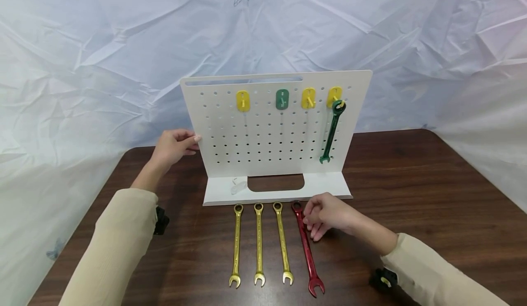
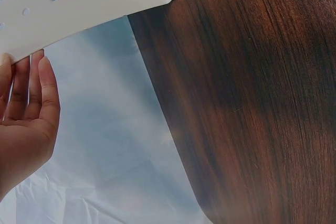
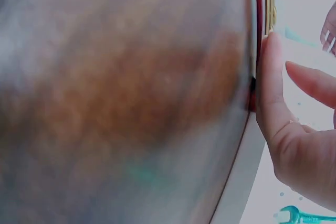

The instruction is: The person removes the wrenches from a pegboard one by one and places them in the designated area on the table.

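Note:
My left hand [image 1: 174, 147] pinches the left edge of a white pegboard [image 1: 263, 146], thumb in front and fingers behind, as the left wrist view also shows. My right hand [image 1: 327, 215] is at the upper part of a red combination wrench [image 1: 305, 246], its fingertips beside or touching the shaft. In the right wrist view a gap shows between its thumb and a finger. The red wrench lies flat on the table, right of three gold wrenches [image 1: 236, 246]. On the rightmost yellow hook [image 1: 334, 96] hangs a green wrench [image 1: 331, 132] by its ring end.
Two more yellow hooks [image 1: 243, 101] and a green hook [image 1: 282, 99] are on the pegboard. A small clear piece [image 1: 238, 186] lies on its base. The dark wooden table [image 1: 411, 182] extends to both sides, with a pale crumpled sheet [image 1: 263, 31] behind.

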### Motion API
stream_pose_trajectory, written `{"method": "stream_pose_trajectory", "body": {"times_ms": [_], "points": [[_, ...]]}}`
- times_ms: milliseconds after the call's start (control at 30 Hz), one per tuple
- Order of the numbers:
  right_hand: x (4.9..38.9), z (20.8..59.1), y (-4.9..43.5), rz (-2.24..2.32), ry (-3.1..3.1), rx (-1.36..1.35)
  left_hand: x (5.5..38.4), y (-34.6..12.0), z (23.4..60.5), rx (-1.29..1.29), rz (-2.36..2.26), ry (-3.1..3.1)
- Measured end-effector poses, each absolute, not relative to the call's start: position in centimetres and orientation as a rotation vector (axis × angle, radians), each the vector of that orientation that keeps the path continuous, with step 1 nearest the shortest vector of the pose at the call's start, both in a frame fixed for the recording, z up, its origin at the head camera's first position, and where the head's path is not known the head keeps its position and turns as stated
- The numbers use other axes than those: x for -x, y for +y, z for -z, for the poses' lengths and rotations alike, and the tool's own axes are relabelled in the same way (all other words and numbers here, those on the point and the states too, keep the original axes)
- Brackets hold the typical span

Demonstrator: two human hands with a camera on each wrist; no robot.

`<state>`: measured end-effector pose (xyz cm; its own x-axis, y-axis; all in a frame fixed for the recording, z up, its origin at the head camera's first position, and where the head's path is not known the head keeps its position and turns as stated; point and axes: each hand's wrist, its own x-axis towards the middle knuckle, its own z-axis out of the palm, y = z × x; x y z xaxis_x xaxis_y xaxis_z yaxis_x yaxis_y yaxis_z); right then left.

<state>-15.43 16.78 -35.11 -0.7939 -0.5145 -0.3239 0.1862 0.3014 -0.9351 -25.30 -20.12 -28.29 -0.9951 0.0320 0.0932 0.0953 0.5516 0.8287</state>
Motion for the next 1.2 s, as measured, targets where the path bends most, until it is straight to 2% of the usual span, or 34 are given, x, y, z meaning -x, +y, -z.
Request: {"method": "stream_pose_trajectory", "body": {"times_ms": [367, 600, 733, 1200], "points": [[16.9, 33.5, 18.4, 1.534, 2.063, 0.357, 25.3, -20.2, 28.4, 0.135, 1.484, -2.677], [18.1, 31.4, 19.9, 1.539, 2.158, 0.361, 26.0, -20.8, 29.0, 0.165, 1.526, -2.651], [18.8, 29.9, 20.7, 1.52, 2.263, 0.357, 25.3, -20.2, 28.3, 0.127, 1.464, -2.696], [20.4, 26.2, 22.0, 1.569, 2.476, 0.234, 26.7, -21.3, 29.8, 0.181, 1.581, -2.621]]}}
